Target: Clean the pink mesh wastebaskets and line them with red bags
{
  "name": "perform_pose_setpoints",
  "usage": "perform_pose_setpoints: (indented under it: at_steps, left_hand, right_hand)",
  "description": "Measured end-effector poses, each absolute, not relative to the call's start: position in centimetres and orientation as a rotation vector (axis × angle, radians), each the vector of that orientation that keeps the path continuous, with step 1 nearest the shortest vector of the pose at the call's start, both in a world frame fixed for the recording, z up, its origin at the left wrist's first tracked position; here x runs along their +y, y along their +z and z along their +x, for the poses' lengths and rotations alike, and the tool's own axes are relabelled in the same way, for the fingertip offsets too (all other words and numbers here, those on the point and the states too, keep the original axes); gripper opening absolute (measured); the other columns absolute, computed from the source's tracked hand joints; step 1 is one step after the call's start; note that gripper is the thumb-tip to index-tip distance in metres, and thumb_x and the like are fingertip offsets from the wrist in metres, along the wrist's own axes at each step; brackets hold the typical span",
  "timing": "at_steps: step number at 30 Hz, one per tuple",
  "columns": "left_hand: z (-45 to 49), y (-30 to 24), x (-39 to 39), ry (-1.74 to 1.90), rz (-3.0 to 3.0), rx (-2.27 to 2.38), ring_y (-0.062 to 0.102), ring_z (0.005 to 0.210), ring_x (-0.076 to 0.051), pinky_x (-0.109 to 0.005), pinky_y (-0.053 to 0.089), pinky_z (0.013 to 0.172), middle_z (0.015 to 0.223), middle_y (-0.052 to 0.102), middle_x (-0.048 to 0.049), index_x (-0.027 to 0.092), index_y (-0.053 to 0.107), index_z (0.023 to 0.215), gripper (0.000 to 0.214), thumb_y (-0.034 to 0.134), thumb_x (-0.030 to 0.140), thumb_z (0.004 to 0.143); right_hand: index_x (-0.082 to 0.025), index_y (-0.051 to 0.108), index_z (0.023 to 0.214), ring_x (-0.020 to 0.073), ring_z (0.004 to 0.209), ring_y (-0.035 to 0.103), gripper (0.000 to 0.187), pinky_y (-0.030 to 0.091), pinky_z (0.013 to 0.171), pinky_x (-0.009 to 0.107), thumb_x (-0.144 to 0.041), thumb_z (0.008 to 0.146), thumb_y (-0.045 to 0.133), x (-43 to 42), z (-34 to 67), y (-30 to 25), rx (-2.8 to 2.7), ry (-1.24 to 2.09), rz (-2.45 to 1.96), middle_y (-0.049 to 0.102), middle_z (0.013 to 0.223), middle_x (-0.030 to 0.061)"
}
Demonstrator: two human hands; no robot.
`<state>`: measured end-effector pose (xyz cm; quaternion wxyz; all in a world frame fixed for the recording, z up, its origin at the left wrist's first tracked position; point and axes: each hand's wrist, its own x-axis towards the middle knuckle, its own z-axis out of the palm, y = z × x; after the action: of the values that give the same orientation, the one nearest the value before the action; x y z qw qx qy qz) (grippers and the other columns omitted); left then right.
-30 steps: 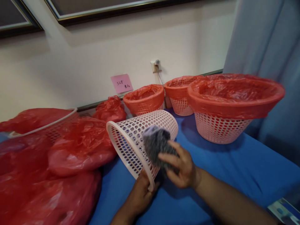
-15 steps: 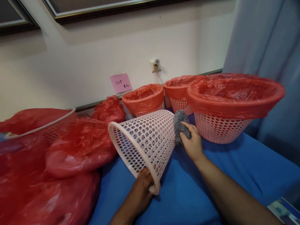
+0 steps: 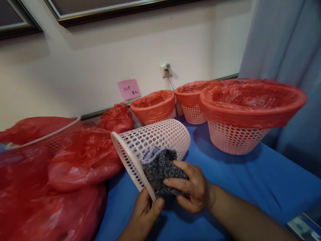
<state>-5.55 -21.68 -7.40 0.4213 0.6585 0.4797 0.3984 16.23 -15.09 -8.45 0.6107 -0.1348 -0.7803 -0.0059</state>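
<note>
A pale pink perforated plastic basket (image 3: 155,140) lies tipped on its side on the blue cloth-covered table (image 3: 250,180), its open mouth turned toward the left and its narrower bottom pointing away to the right. The person's left hand (image 3: 145,209) grips the basket's near rim from below, thumb pressed against the rim's edge and the other fingers curled out of sight behind it. The right hand (image 3: 192,190) holds a folded grey knitted cloth with a pale lilac edge (image 3: 159,167) flat against the basket's side wall; its thumb and fingers are closed on the cloth, pinching it (the fingertips lie along the cloth's lower edge).

Just left of the tipped basket sits a heap of crumpled red plastic bags (image 3: 82,157), which touches the basket near its rim. Farther left in that heap, a white basket rim (image 3: 50,134) shows among the red film. Behind the tipped basket, against the wall, stand a tied red bag (image 3: 116,117) and two small pink baskets lined with red bags (image 3: 154,105) (image 3: 190,100). To the right of the tipped basket, and apart from it, stands a large pink basket with a red liner folded over its rim (image 3: 250,107). On the wall above and behind the tipped basket, a pink paper note (image 3: 128,89) is stuck, with a wall socket (image 3: 166,70) to its right.
</note>
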Motion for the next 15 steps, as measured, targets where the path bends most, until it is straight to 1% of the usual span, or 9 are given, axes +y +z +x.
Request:
perform_pose_setpoints:
  at_steps: [2, 4, 7, 10, 12, 15]
  left_hand:
    - [-5.0, -6.7, -21.3, 0.939, 1.764, 1.198, 0.069, 0.119, -0.034, -0.046, 0.059, 0.103, 0.132, 0.073, -0.0087, 0.026, 0.067, 0.136, 0.054, 0.061, 0.059, 0.094]
    - [-4.7, -6.2, -21.1, 0.874, 1.923, 1.198, 0.07, 0.116, -0.033, -0.044, 0.058, 0.104, 0.132, 0.074, -0.0079, 0.027, 0.068, 0.135, 0.048, 0.061, 0.053, 0.096]
    - [-4.7, -6.0, -21.2, 0.835, 1.991, 1.254, 0.066, 0.125, -0.031, -0.046, 0.051, 0.113, 0.138, 0.07, -0.0082, 0.027, 0.067, 0.137, 0.043, 0.056, 0.045, 0.1]
    - [-5.0, -6.3, -21.2, 0.817, 1.886, 1.319, 0.059, 0.137, -0.032, -0.05, 0.041, 0.121, 0.142, 0.068, -0.0085, 0.027, 0.066, 0.139, 0.044, 0.053, 0.045, 0.102]
    - [-5.3, -6.8, -21.1, 0.809, 1.842, 1.337, 0.058, 0.138, -0.033, -0.052, 0.039, 0.122, 0.136, 0.072, -0.0082, 0.026, 0.068, 0.137, 0.043, 0.054, 0.045, 0.101]
    - [-5.7, -7.8, -20.8, 0.825, 1.848, 1.328, 0.06, 0.136, -0.033, -0.054, 0.04, 0.121, 0.128, 0.077, -0.0084, 0.024, 0.07, 0.134, 0.04, 0.053, 0.04, 0.101]
  right_hand:
    - [-0.021, 0.062, 0.129, 0.0234, 0.112, 0.064, 0.052, 0.063, 0.084, 0.036, -0.02, 0.078, 0.053, -15.4, 16.1, -8.4, -1.792, -0.047, -0.28, 0.045, 0.146, 0.0135]
    - [-0.022, 0.064, 0.126, 0.0236, 0.113, 0.063, 0.047, 0.063, 0.085, 0.037, -0.023, 0.081, 0.053, -15.7, 16.0, -8.5, -1.8, -0.074, -0.252, 0.045, 0.145, 0.0124]
    - [-0.024, 0.062, 0.131, 0.0258, 0.122, 0.061, 0.048, 0.061, 0.094, 0.04, -0.02, 0.084, 0.054, -14.9, 16.2, -8.9, -1.784, 0.003, -0.406, 0.048, 0.145, 0.0126]
    - [-0.025, 0.062, 0.134, 0.029, 0.132, 0.057, 0.048, 0.053, 0.109, 0.049, -0.018, 0.086, 0.055, -12.3, 17.3, -9.5, -1.57, 0.163, -0.82, 0.052, 0.144, 0.013]
    - [-0.025, 0.066, 0.13, 0.0302, 0.128, 0.06, 0.043, 0.05, 0.111, 0.054, -0.022, 0.088, 0.056, -10.2, 18.4, -10.0, -1.365, 0.255, -1.054, 0.059, 0.135, 0.0127]
    - [-0.022, 0.068, 0.125, 0.0303, 0.115, 0.065, 0.04, 0.051, 0.108, 0.058, -0.029, 0.088, 0.056, -8.5, 19.4, -10.3, -1.198, 0.359, -1.178, 0.066, 0.12, 0.0125]
